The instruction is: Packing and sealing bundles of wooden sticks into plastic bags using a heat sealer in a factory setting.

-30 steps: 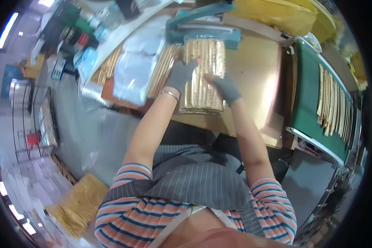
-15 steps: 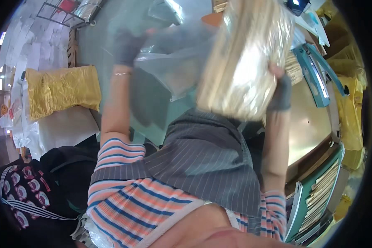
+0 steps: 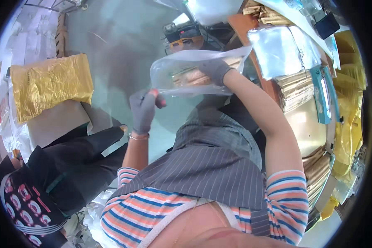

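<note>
At the far left of the frame I see a gold bag [image 3: 49, 84] lying flat on the floor [image 3: 111, 45], and below it a black bag [image 3: 66, 165] at lower left. Moving in, my left hand [image 3: 144, 108], in a grey glove, is raised left of centre with the wrist bent and the fingers curled together; it sits just under the lower left corner of the clear bag [image 3: 186, 76], and I cannot tell whether it is pinching the film or only touching it. The clear bag hangs in the upper middle of the frame, its long axis running nearly level, tipping up a little to the right, with its loose mouth flaring toward the upper right. Inside it a bundle of tan sticks [image 3: 190, 76] lies along the same axis. My right hand [image 3: 215, 70], also gloved, is pushed into the bag's right end and closed on the bundle, forearm stretched up from lower right. Open floor lies above and left of the bag. To the right the table [image 3: 308, 128] edge is close, crowded with more clear bags [image 3: 277, 49] and a teal sealer [image 3: 323, 93].
</note>
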The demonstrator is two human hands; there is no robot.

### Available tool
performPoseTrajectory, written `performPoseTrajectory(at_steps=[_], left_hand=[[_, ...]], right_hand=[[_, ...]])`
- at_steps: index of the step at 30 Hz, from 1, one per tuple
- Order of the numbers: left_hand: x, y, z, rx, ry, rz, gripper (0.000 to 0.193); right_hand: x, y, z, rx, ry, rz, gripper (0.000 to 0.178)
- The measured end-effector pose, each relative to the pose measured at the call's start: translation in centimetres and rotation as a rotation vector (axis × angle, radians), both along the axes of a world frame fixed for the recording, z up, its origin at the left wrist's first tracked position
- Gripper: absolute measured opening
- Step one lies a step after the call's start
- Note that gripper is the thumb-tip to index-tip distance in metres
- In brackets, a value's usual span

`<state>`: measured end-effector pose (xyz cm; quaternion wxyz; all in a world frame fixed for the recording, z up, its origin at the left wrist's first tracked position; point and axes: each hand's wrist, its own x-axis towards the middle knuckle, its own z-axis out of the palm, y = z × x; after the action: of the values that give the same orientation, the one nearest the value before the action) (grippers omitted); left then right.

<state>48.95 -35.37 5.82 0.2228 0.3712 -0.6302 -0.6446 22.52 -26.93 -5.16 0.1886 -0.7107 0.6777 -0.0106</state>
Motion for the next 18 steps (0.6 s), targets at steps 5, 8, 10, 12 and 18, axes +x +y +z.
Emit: performPoseTrajectory(at_steps=[5,8,10,12,18], left_hand=[[0.9,0.3,0.5,-0.051,-0.081,0.053,0.028],[0.8,1.1,1.7,-0.12,-0.078,-0.099,0.028],[1.4,-0.4,1.5,-0.058,-0.121,0.035,0.028],[1.3,-3.1,3.6,-0.387,-0.61,-0.087,0.025],[-8.9,-5.9,6.1,-1.616,-0.311,-0.282,0.067]], right_hand=[[-3.7,-0.1,4.7,0.126,-0.037,-0.363,0.054],[-11.5,4.0,0.0,-0.336,0.797,0.084,0.067],[-7.1,1.3,7.3,-0.077,0.411,-0.035,0.069],[-1.7,0.6,12.0,0.141,-0.106,-0.13,0.072],[5.3,3.8,6.7,-0.228,0.122,-0.063,0.025]])
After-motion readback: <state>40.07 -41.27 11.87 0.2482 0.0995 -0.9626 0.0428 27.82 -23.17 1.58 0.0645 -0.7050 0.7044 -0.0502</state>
